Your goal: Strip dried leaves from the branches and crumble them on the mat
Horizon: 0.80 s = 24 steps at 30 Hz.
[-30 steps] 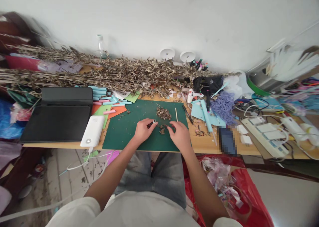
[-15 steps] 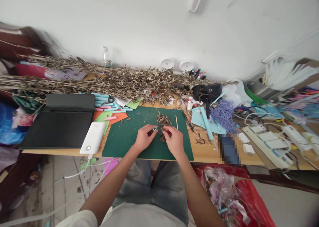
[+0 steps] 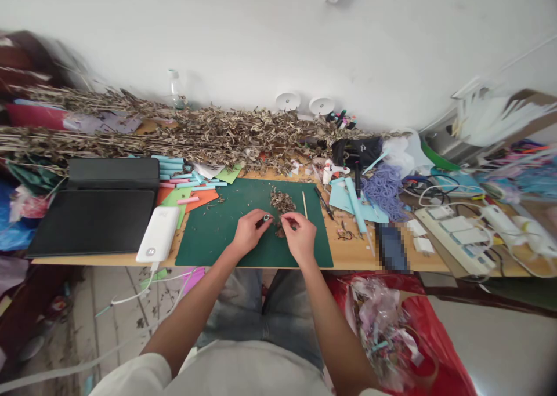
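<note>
Over the green cutting mat [image 3: 209, 242], my left hand [image 3: 249, 231] is closed round a small paper tube [image 3: 266, 217], its pale-rimmed open end with a dark inside facing right. My right hand [image 3: 301, 235] is pinched beside that end, a small gap from my left fingers; whatever its fingertips hold is too small to make out. A heap of crumbled dried leaves [image 3: 282, 201] lies just behind the hands, and some of it shows between them. To the right of the heap lies a thin wooden stick [image 3: 304, 204], and beyond it a dark pen [image 3: 324, 202].
Long dried plant stalks [image 3: 235, 132] stretch along the back. On the left are a black tablet case [image 3: 96, 222], a white power bank [image 3: 159, 233] and rolled paper tubes [image 3: 172, 165]. At right sit a glue gun [image 3: 331, 171], purple yarn [image 3: 385, 190] and a power strip [image 3: 456, 239].
My right fingers have risen from over the leaf heap toward the tube's open end. The tube stays in my left hand. The whole view has shifted slightly.
</note>
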Tool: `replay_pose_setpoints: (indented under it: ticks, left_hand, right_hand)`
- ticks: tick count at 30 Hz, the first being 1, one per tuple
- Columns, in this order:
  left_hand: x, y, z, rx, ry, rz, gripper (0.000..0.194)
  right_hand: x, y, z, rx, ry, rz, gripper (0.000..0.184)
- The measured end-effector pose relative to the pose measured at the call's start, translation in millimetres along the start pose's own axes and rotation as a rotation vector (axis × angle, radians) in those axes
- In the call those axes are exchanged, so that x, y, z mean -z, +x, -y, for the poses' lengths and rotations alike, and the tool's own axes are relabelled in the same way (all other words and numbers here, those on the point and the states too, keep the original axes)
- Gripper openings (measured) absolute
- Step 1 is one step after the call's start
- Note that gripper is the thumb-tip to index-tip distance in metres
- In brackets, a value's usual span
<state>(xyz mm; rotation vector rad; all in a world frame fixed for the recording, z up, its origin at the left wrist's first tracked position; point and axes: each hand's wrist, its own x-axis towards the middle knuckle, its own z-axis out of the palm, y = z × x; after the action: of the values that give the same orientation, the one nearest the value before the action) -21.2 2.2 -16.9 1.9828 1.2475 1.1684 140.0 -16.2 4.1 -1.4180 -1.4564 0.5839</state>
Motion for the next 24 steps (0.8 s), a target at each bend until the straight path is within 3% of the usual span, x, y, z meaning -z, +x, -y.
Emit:
replay_pose_setpoints:
  ticks: [4, 12, 18, 24]
  left_hand:
    - [-0.8, 0, 1, -0.015, -0.011, -0.013, 0.026]
    - [-0.3, 2, -1, 0.01, 0.048, -0.065, 0.016]
    - [-2.2, 0, 2, 0.009, 0.027, -0.05, 0.016]
    - [-1.3, 0, 1, -0.015, 0.0, -0.028, 0.015]
  right_hand:
    - [1, -2, -2, -0.043, 0.044, -0.018, 0.018]
    - [2, -1, 9, 0.015, -0.002, -0.016, 0.019]
    - [-4, -3, 6, -0.033, 0.123, 0.005, 0.016]
    - [3, -2, 27, 0.03, 0.167, 0.065, 0.012]
